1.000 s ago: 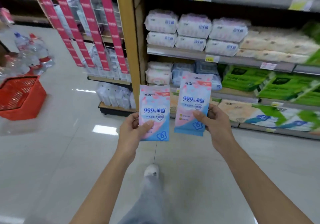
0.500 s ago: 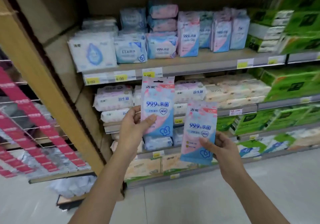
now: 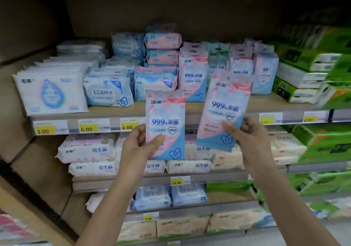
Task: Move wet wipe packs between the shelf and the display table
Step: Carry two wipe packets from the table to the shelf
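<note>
We hold a wet wipe pack in each hand, both raised in front of the shelf. Our left hand (image 3: 140,147) grips the left pack (image 3: 165,124) by its lower left edge, thumb pressed on the front and fingers curled behind. The pack stands upright, its pink and blue face toward us. Our right hand (image 3: 250,137) grips the right pack (image 3: 222,110) from its lower right side, thumb on the front. This one sits higher than its twin and leans a little to the right. The two packs are just beside each other, and we cannot tell whether their edges touch. Neither rests on the shelf board (image 3: 266,104), which runs behind our hands. Just above the left pack, matching packs (image 3: 192,78) stand upright on that board. Past our left hand lie white and blue EDI packs (image 3: 108,91), with yellow price tags (image 3: 86,129) on the shelf edge below them. Beyond our right hand, green tissue boxes (image 3: 313,147) are stacked.
</note>
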### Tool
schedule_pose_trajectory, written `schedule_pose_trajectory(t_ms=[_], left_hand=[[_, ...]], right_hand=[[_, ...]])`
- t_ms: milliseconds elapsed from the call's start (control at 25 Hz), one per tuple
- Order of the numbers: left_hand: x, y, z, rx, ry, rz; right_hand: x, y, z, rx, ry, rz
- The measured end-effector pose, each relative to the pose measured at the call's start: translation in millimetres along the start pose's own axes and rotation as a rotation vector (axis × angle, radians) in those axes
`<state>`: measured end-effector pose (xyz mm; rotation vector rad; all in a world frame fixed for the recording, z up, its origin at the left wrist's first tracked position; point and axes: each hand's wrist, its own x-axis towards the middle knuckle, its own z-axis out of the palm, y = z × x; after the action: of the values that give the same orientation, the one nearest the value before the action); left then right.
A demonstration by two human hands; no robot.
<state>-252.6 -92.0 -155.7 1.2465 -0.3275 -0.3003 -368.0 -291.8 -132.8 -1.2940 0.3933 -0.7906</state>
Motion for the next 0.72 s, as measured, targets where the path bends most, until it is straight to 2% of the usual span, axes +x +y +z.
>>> schedule_pose_trajectory(t_ms=[200, 400, 480, 640, 720], left_hand=[[27.6, 2.1, 16.2, -0.027, 0.06, 0.037], [47.1, 7.2, 18.0, -0.022, 0.058, 0.08], [54.1, 6.7, 19.3, -0.012, 0.049, 0.093], [66.0, 5.8, 27.4, -0.012, 0.048, 0.104], [70.9, 5.2, 35.8, 0.009, 0.041, 0.113]], right_hand=[[102.8, -14.8, 30.0, -0.078, -0.064, -0.047], [142.2, 9.5, 51.4, -0.277, -0.072, -0.096], [147.1, 16.4, 53.8, -0.363, -0.029, -0.107], [148.7, 24.2, 60.1, -0.724, 0.157, -0.226], [144.8, 23.6, 61.1, -0.749, 0.203, -0.256]])
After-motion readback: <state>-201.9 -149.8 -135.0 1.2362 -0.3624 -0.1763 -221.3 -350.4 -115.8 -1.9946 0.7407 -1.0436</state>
